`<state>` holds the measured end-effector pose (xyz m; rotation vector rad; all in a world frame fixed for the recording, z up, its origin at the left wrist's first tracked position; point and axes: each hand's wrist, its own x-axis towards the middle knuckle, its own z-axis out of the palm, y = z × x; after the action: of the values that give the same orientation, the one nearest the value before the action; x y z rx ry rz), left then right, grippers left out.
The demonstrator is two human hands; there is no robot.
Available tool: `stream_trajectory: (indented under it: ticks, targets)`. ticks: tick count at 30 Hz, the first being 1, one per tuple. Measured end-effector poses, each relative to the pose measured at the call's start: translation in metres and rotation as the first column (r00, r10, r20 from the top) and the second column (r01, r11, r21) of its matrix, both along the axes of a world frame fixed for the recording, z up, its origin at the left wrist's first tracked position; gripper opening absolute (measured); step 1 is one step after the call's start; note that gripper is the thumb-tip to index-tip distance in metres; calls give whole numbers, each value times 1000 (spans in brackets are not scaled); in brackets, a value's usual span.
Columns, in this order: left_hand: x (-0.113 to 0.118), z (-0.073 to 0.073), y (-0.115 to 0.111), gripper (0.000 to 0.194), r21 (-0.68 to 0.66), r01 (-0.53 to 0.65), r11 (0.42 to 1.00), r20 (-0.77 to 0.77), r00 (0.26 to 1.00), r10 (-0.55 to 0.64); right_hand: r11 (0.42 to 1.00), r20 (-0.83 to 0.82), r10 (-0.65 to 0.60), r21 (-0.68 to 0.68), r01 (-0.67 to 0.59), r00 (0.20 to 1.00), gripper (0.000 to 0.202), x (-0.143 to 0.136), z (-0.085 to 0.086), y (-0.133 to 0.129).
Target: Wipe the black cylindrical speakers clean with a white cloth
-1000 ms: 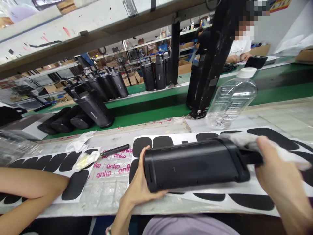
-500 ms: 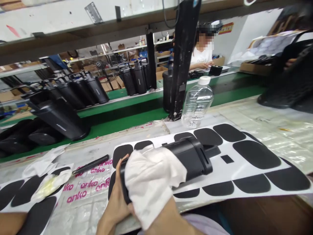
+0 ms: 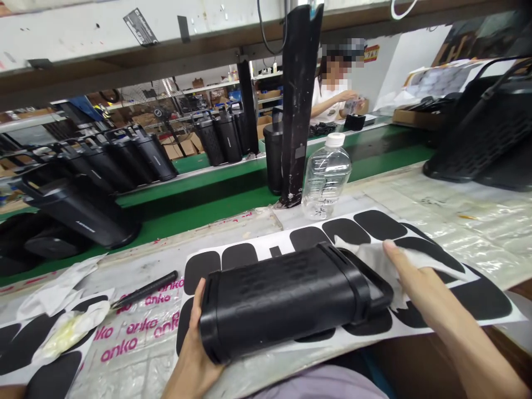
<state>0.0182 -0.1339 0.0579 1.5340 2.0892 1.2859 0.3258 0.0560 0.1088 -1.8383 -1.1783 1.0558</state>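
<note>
A black canister-like case [image 3: 278,299] lies on its side over a white sheet [image 3: 266,346] of black rounded pads. My left hand [image 3: 197,343] is wrapped round the case's left end. At the right end, a loop handle [image 3: 380,285] sticks out. My right hand [image 3: 409,271] is beside that handle, closed on a white cloth [image 3: 374,257] that rests over the pads. Part of its fingers is hidden by the cloth.
A clear bottle [image 3: 326,177] stands behind the sheet by a black post [image 3: 297,105]. To the left lie a black-handled tool [image 3: 152,288] and a yellow-stained cloth [image 3: 62,332]. More black cases [image 3: 87,213] stand on the green belt [image 3: 199,197]. A person [image 3: 332,94] sits across.
My right hand has moved right with the cloth, off the case to beyond its handle, uncovering the case. My left hand still holds the left end. The person opposite has raised their hands.
</note>
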Motion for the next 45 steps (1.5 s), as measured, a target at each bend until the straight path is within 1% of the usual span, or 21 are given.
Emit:
stream_trajectory:
  ticks: [1,3,5,7,10,13,16,19,22,24,26,27,29,30,32,34,36,38,41,43,45]
  targets:
    - [1,-3,-4,91,-18,-25,1000,11,1000,25,996,-97,15,-84,-23,995,55,2,-1,1]
    - [5,-7,-13,87,-53,-50,997,66,996,54,982,-310,53,-155,-105,949,47,-6,-2,-3]
    - [12,-5,-20,97,-88,-64,994,138,987,76,973,-435,5,-205,-105,900,38,-20,1,-11]
    - [19,2,-22,107,-99,-100,990,249,961,122,975,-477,-55,-215,-56,877,28,-31,8,-18]
    - [28,14,-16,109,-32,-157,987,400,903,157,989,-528,-52,-142,-28,848,17,-36,20,-20]
    - [31,20,-8,112,15,-183,983,486,861,153,997,-566,10,-54,-49,824,15,-36,27,-19]
    - [33,18,-5,115,43,-251,967,526,828,192,995,-577,103,71,-75,810,24,-37,32,-19]
    - [34,15,-5,122,48,-286,957,589,782,204,987,-577,142,149,-67,805,37,-41,42,-21]
    - [31,10,-4,131,26,-301,953,629,746,218,978,-572,148,208,-33,807,44,-44,60,-25]
    - [28,8,-1,129,14,-295,956,615,756,224,962,-551,187,271,-38,813,49,-47,75,-29]
    - [26,10,2,123,27,-252,967,520,830,202,928,-514,280,360,-92,811,51,-52,92,-33]
    - [27,13,5,118,44,-235,971,416,888,196,905,-497,342,404,-136,798,52,-55,101,-35]
    - [31,24,11,112,105,-219,970,91,973,210,857,-482,460,460,-231,746,48,-66,117,-39]
    - [35,31,15,114,158,-206,966,-88,971,222,836,-489,512,471,-280,706,45,-72,123,-41]
    - [43,48,22,124,300,-120,946,-354,907,228,795,-523,598,483,-367,607,40,-86,133,-44]
    - [48,62,31,133,441,1,898,-485,841,238,746,-533,666,497,-444,522,38,-99,138,-47]
    - [48,72,38,128,537,67,841,-530,802,274,690,-499,724,534,-489,476,36,-108,138,-48]
    - [44,76,43,121,568,77,819,-535,791,297,671,-480,739,588,-453,472,30,-112,136,-44]
    - [42,77,46,121,571,81,817,-537,789,297,709,-563,675,675,-206,477,15,-114,133,-37]
    - [44,78,47,120,571,118,813,-563,777,283,735,-638,621,676,-55,455,11,-113,132,-33]
    - [48,81,49,119,568,155,808,-587,764,266,773,-683,576,634,-27,449,17,-112,130,-33]
